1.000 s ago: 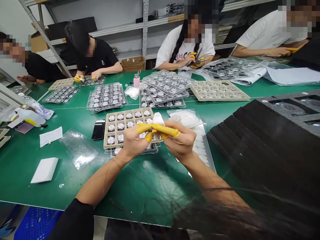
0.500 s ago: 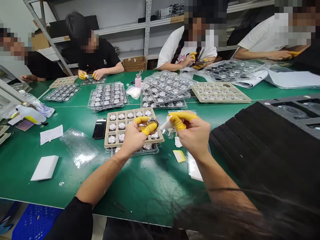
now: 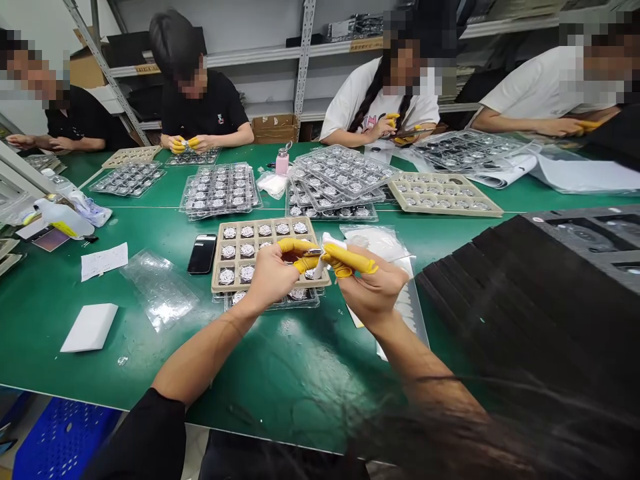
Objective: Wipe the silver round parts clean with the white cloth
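Observation:
My left hand (image 3: 273,277), with yellow finger cots, pinches a small round metal part (image 3: 313,253) above a beige tray (image 3: 218,267) of similar round parts. My right hand (image 3: 373,287), also in yellow cots, holds a white wipe (image 3: 327,243) pressed against that part. Both hands meet over the tray's right edge. A clear blister tray lies under the beige one.
A black phone (image 3: 202,253) lies left of the tray. Clear plastic film (image 3: 160,290), a white pad (image 3: 90,327) and a paper slip (image 3: 104,260) sit at left. Stacked black foam sheets (image 3: 525,313) fill the right. Stacks of clear trays (image 3: 220,190) and several seated co-workers are beyond.
My hands were apart half a second ago; the right hand has come back left with the wipe and now touches the part in my left hand.

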### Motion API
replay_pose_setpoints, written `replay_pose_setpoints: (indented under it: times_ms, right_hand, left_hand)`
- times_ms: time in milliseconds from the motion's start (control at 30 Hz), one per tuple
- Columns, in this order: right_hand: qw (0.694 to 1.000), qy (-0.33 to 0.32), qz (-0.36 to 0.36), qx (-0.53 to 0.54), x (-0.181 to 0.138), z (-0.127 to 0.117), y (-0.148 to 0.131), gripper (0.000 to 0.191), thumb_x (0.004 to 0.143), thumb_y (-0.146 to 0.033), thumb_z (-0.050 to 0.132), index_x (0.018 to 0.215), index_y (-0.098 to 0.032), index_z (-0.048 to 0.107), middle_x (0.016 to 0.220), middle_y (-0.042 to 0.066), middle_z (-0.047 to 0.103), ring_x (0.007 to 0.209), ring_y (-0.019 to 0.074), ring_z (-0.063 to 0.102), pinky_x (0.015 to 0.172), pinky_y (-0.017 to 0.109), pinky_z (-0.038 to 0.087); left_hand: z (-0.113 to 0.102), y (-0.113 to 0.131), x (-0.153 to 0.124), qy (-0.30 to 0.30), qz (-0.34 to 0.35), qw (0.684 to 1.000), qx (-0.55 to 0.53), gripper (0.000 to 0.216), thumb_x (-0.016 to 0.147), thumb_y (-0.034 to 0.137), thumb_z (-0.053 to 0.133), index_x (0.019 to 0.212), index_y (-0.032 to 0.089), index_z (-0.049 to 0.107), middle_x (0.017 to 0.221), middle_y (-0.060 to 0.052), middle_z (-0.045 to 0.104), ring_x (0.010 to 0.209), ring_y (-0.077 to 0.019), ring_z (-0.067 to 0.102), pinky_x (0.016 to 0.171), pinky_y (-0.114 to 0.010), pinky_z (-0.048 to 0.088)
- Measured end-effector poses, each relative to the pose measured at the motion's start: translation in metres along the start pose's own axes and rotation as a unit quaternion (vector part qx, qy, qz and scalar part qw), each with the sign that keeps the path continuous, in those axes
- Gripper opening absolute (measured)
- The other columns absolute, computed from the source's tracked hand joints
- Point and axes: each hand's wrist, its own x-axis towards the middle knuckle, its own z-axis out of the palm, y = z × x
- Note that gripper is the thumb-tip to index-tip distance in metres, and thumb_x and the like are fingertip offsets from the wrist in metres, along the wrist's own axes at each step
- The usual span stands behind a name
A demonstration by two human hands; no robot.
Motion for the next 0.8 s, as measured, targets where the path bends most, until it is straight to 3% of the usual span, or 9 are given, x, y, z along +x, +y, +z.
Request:
replay_pose_setpoints:
  times_ms: [100, 233, 333, 567, 800]
  right_hand:
    - [0.999, -0.030, -0.033, -0.017, -0.004, 0.002, 0.004, 0.043, 0.087, -0.003, 0.064, 0.120, -0.028, 0.076, 0.102, 0.002, 0.082, 0.075, 0.0158, 0.077, 0.061, 0.024, 0.060]
    - [0.995, -0.036, -0.085, -0.032, -0.008, 0.004, 0.008, 0.043, 0.085, -0.005, 0.071, 0.122, -0.028, 0.075, 0.093, 0.001, 0.082, 0.060, 0.0132, 0.070, 0.054, 0.025, 0.054]
    - [0.993, -0.035, -0.102, -0.039, -0.008, 0.005, 0.014, 0.043, 0.084, -0.001, 0.066, 0.115, -0.030, 0.076, 0.089, -0.001, 0.082, 0.055, 0.0126, 0.067, 0.051, 0.025, 0.051]
    - [0.991, 0.031, -0.112, -0.065, -0.009, 0.007, 0.021, 0.033, 0.083, -0.003, 0.063, 0.103, -0.026, 0.076, 0.082, 0.000, 0.080, 0.059, 0.0152, 0.072, 0.051, 0.024, 0.055]
    - [0.988, -0.015, -0.139, -0.072, -0.013, 0.003, 0.021, 0.051, 0.081, -0.003, 0.066, 0.124, -0.028, 0.074, 0.093, 0.002, 0.083, 0.049, 0.0131, 0.063, 0.045, 0.027, 0.045]
  left_hand:
    - [-0.004, 0.000, -0.005, -0.003, 0.056, 0.987, 0.152, 0.021, 0.078, 0.017, 0.073, 0.097, 0.019, 0.082, 0.091, -0.005, 0.082, 0.079, -0.0169, 0.075, 0.075, -0.028, 0.058]
    - [-0.007, 0.000, -0.011, 0.022, 0.183, 0.896, 0.404, 0.016, 0.077, 0.017, 0.072, 0.088, 0.021, 0.083, 0.078, -0.004, 0.080, 0.074, -0.0202, 0.072, 0.072, -0.032, 0.056]
    - [-0.007, -0.002, -0.013, 0.041, 0.223, 0.862, 0.453, 0.018, 0.079, 0.018, 0.074, 0.093, 0.023, 0.084, 0.087, -0.005, 0.082, 0.083, -0.0229, 0.075, 0.076, -0.034, 0.058]
    - [-0.003, -0.006, -0.016, 0.060, 0.210, 0.891, 0.398, 0.025, 0.086, 0.022, 0.074, 0.109, 0.025, 0.084, 0.090, -0.003, 0.083, 0.076, -0.0169, 0.075, 0.072, -0.027, 0.059]
    - [-0.004, -0.008, -0.016, 0.029, 0.216, 0.882, 0.418, 0.023, 0.086, 0.022, 0.073, 0.106, 0.023, 0.084, 0.087, -0.006, 0.082, 0.074, -0.0204, 0.074, 0.070, -0.031, 0.059]
